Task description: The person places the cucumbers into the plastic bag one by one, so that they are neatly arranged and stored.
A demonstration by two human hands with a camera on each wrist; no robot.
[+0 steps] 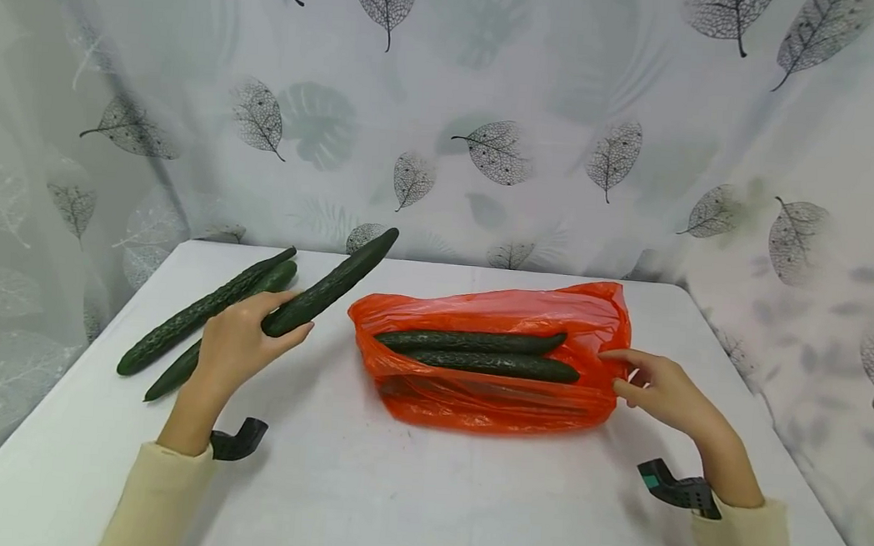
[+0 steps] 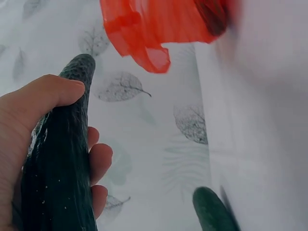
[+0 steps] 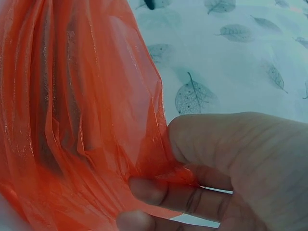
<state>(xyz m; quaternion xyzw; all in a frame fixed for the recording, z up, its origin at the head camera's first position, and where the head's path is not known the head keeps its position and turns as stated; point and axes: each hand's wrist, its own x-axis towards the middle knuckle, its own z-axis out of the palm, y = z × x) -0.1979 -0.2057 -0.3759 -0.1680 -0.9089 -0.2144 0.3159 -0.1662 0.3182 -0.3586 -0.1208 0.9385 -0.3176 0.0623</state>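
My left hand (image 1: 241, 340) grips a long dark green cucumber (image 1: 331, 282) near its lower end, tilted up to the right above the table. The left wrist view shows the thumb and fingers wrapped round this cucumber (image 2: 60, 168). A red plastic bag (image 1: 489, 410) lies at the middle of the table, its mouth spread open, with two cucumbers (image 1: 470, 342) side by side inside. At the bag's right end, my right hand (image 1: 663, 391) pinches the thin plastic. Up close in the right wrist view, the red film (image 3: 120, 120) is folded between thumb and fingers.
Two more cucumbers (image 1: 194, 317) lie at the left of the white table (image 1: 423, 498), behind the left hand. A leaf-patterned cloth (image 1: 446, 123) hangs behind the table and along its sides. Dark wrist-worn devices (image 1: 239, 440) sit on both wrists.
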